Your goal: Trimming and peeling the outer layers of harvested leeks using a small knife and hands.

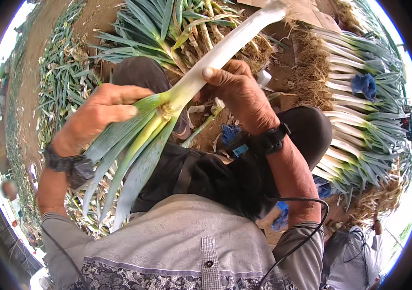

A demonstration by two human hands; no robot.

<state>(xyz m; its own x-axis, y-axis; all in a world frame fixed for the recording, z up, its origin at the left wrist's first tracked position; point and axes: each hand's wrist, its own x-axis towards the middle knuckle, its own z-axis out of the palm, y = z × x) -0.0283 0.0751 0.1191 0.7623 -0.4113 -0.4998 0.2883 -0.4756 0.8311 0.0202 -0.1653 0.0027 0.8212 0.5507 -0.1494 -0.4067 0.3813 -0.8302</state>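
Observation:
A single leek (224, 47) lies diagonally across the view, with its white root end at the upper right. Its flat green leaves (119, 152) fan down toward my lap. My right hand (238, 87) grips the white shaft near its middle, the thumb lying over it. Against the upper leaves, just below where they split from the shaft, my left hand (100, 108) holds a leaf between thumb and fingers. Beyond the shaft is a heap of untrimmed leeks (158, 32), with dry outer leaves and soil-brown roots.
Cleaned leeks (347, 98) lie in a long row at the right, roots toward me, with a blue scrap (364, 87) on top. Stripped leaves (64, 72) cover the ground at the left. A black cable (322, 203) loops by my right arm. Another person (351, 257) is at lower right.

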